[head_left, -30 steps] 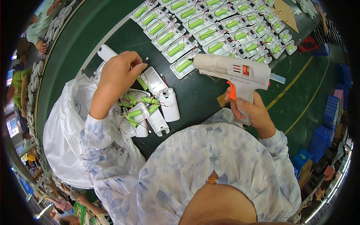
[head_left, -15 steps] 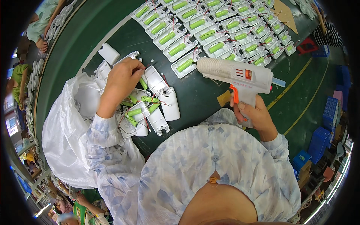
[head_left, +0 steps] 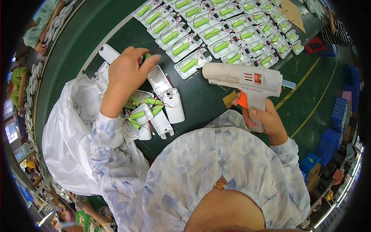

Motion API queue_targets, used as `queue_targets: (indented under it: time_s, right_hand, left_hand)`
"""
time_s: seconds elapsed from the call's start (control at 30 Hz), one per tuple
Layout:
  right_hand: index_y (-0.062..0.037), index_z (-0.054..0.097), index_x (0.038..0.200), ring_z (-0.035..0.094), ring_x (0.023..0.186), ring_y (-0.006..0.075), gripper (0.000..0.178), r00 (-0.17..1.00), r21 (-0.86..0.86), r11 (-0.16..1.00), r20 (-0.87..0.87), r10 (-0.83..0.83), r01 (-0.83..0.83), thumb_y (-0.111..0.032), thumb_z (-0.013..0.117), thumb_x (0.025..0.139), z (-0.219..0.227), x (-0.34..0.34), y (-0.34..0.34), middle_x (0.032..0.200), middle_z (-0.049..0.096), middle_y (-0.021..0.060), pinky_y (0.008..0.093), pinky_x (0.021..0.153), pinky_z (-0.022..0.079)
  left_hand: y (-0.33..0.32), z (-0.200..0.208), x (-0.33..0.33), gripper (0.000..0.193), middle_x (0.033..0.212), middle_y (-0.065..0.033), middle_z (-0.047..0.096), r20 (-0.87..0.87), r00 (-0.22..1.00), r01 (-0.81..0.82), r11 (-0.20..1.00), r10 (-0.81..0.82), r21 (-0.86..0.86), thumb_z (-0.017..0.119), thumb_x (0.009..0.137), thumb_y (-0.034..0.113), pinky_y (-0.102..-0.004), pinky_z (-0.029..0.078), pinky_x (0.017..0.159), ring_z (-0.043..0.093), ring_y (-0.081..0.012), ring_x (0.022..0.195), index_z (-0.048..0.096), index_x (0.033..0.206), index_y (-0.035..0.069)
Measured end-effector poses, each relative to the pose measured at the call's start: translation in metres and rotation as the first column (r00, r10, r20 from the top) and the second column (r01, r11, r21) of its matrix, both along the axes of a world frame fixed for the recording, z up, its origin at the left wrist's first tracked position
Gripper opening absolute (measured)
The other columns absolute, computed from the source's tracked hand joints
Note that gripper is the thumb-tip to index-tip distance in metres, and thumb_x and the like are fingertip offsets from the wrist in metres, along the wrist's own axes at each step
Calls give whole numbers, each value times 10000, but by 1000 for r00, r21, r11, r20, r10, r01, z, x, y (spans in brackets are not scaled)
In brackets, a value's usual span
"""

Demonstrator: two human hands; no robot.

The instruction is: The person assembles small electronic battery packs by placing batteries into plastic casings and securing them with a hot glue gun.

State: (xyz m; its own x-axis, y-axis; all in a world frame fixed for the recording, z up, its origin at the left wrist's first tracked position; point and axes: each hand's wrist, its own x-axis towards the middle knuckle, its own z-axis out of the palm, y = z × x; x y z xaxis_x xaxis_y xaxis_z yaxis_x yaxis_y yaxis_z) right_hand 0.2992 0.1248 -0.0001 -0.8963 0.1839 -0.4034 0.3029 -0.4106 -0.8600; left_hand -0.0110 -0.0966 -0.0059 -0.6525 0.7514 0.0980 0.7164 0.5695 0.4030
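Note:
My right hand [head_left: 262,118] is wrapped round the handle of a white hot glue gun [head_left: 243,79] with an orange trigger. A bluish glue stick [head_left: 288,84] pokes out of its back end, and its nozzle end points left toward the nearest filled shell. Over the pile at left, my left hand [head_left: 127,75] has a green battery [head_left: 148,56] between thumb and forefinger, mostly hidden by the hand. Below it lie white plastic shells [head_left: 161,125] and loose green batteries [head_left: 137,115] with thin red and black wires. An open white shell [head_left: 158,81] lies just right of this hand.
Rows of white shells with green batteries [head_left: 212,33] cover the far side of the dark green table [head_left: 193,104]. A white plastic bag [head_left: 63,143] sits at my left. Brown cardboard [head_left: 291,15] lies at far right. Blue crates [head_left: 328,145] stand beyond at right; other people work at left.
My left hand has risen away from the pile, thumb now stretched out, with a green battery lifted. The glue gun has shifted only slightly, and more of its glue stick shows.

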Motion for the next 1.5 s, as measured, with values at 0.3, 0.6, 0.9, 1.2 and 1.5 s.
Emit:
queue_targets:
  time_s: [0.3, 0.6, 0.9, 1.2, 1.5]
  right_hand:
    - [35, 507, 1297, 527, 588, 107, 464, 1000, 8, 1000, -8, 30, -30, -171, 573, 886, 1, -3, -3, 1155, 649, 116, 254, 551, 451]
    - [56, 500, 1297, 528, 586, 105, 504, 999, -60, 998, -53, 3, -6, -172, 571, 853, -12, -17, -3, 1204, 625, 143, 246, 563, 444]
    - [79, 453, 1334, 526, 550, 121, 643, 995, -83, 996, -100, 22, -30, -273, 628, 825, -27, -19, -2, 1224, 605, 215, 266, 540, 457]
    - [62, 474, 1309, 527, 570, 102, 528, 976, -137, 988, -212, 38, -69, -151, 577, 837, -34, -23, 10, 1195, 611, 198, 247, 599, 449]
    - [60, 474, 1303, 529, 580, 110, 531, 972, -122, 990, -234, 40, -70, -196, 607, 856, -28, -28, 8, 1177, 619, 158, 243, 512, 406]
  left_hand:
    - [5, -18, -5, 244, 867, -134, 668, -229, 973, -28, 984, -14, -177, 708, 831, 228, -415, 503, 623, 652, -316, 740, 677, 984, 41]
    - [-22, 50, 75, 233, 695, -110, 619, 119, 934, 352, 924, -337, -147, 760, 787, 218, -395, 476, 554, 622, -297, 616, 632, 739, 29]
    - [-30, 12, 149, 381, 641, -99, 606, -96, 994, 3, 920, -44, -392, 807, 745, 369, -382, 464, 498, 616, -271, 552, 597, 757, 51]
    - [-13, -15, 174, 255, 724, -103, 603, 52, 975, -221, 973, 218, 71, 815, 705, 156, -408, 484, 564, 618, -301, 649, 612, 826, 59]
    - [-6, -4, 136, 167, 834, -105, 619, -85, 996, 8, 950, 20, 313, 755, 760, 35, -381, 514, 624, 636, -294, 741, 673, 905, 38]
